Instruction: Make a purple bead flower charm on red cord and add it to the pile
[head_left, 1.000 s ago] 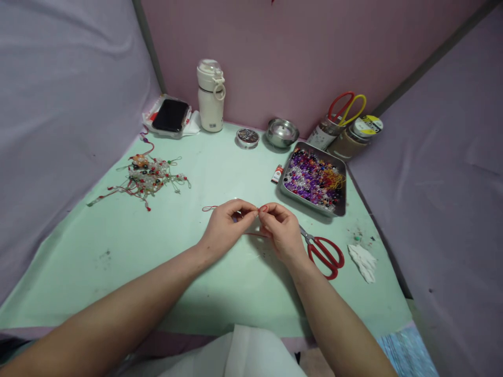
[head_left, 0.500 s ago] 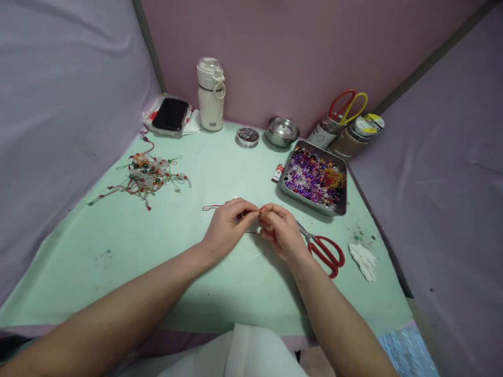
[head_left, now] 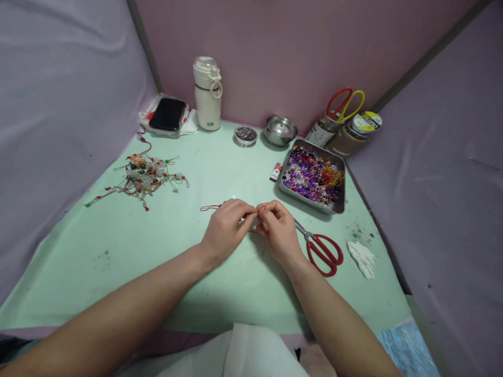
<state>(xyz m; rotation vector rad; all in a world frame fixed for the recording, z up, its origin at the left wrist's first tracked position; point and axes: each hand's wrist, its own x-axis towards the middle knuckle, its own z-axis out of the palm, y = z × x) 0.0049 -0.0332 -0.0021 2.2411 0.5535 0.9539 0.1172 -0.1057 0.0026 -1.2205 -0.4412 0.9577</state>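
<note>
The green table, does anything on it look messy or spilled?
Yes, a bit. On the right, a crumpled white scrap lies near scattered dark specks, which looks untidy. On the left, beaded strings lie in a tangled heap.

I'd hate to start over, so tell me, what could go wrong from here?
The cord could slip: your left hand and right hand pinch it only in a fingertip grip.
Your right hand might brush the scissors, whose blades point its way.
A bump to the open tray could spill its beads.
</note>
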